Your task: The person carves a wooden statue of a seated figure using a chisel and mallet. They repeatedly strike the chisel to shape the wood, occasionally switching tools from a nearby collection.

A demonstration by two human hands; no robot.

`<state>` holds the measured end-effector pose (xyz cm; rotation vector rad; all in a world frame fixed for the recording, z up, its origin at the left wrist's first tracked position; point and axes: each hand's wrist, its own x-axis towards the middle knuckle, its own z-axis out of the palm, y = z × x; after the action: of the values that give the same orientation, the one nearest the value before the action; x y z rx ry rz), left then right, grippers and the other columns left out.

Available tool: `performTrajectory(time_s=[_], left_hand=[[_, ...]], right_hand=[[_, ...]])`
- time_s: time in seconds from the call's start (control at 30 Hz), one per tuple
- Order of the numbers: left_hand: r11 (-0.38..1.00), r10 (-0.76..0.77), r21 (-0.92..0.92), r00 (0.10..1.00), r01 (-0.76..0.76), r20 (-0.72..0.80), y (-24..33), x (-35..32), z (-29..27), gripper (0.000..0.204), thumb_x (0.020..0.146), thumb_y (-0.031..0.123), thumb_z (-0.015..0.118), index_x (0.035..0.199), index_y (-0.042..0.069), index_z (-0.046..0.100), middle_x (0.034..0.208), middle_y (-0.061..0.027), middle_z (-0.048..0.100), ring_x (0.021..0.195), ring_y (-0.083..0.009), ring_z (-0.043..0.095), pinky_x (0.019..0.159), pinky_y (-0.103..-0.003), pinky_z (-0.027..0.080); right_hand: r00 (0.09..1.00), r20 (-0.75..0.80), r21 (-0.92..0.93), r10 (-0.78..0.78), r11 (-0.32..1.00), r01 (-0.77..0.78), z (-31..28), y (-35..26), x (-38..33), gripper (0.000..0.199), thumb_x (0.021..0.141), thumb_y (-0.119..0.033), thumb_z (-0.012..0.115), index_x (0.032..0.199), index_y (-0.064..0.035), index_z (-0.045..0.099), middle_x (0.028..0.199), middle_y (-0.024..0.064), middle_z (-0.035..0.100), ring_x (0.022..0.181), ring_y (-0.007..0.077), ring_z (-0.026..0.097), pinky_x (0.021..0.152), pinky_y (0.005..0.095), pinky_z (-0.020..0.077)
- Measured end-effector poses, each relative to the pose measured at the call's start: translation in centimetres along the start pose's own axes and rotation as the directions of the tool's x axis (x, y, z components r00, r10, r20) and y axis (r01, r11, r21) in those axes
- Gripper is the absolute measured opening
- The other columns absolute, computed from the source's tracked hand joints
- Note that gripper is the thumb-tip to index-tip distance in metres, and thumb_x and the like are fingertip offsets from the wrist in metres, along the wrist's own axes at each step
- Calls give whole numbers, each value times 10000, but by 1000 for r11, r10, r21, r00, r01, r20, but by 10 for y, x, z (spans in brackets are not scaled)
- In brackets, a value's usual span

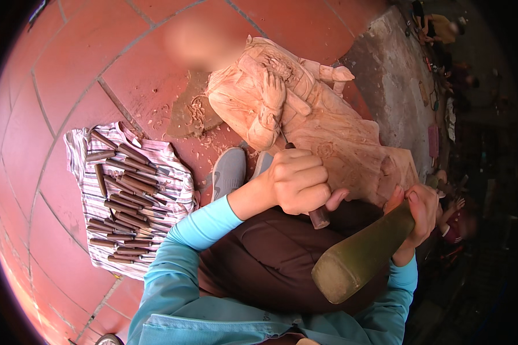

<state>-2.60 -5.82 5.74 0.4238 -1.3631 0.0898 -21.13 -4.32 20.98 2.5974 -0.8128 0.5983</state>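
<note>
My left hand [298,181] is wrapped round a wood chisel [320,218]. The butt of its dark handle sticks out below my fist, and its thin shaft points up at a carved wooden statue [328,123]. The tip appears to meet the carving near the figure's sleeve; I cannot see exact contact. The statue, a robed figure with a carved hand on its chest, lies tilted in front of me. In my right hand [421,213] is a greenish, club-shaped wooden mallet [365,253], its thick end angled toward my lap, apart from the chisel.
On the left, a striped cloth [77,149] bears several dark-handled chisels [135,183]. Wood shavings [197,112] lie on a brown patch of the red tiled floor [126,63]. A grey shoe [229,172] stands beside the statue. At far right are other people [452,221].
</note>
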Motion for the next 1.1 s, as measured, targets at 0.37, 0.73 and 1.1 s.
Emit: performTrajectory(time_s=[0.37,0.73,1.1], left_hand=[[992,-122,18,981,127,-148,-4,9,-6,367,718,-17,690,603,85,357,527,-22,405,413,-161,410,363,-269,279],[946,-248,252,955,203,162,51,-11,-31,244,763,-17,665,650,50,460,529,-35,494,411,-160,475,373,-264,360],[526,-823,836,343,156,454,21,-57,-46,943,774,254,726,1503,45,164,1550,-187,185,594,-342,641,510,-376,536]], right_hand=[[997,5,-154,-82,985,82,7,1,12,467,720,85,707,1103,-124,541,838,92,544,710,267,555,643,391,451],[995,-44,-50,-88,995,86,2,7,-24,449,711,65,707,1071,-172,582,841,67,547,707,247,565,613,362,442],[956,50,-250,290,930,-269,-21,26,-108,492,658,-51,759,1126,-145,637,830,48,559,730,233,562,639,367,416]])
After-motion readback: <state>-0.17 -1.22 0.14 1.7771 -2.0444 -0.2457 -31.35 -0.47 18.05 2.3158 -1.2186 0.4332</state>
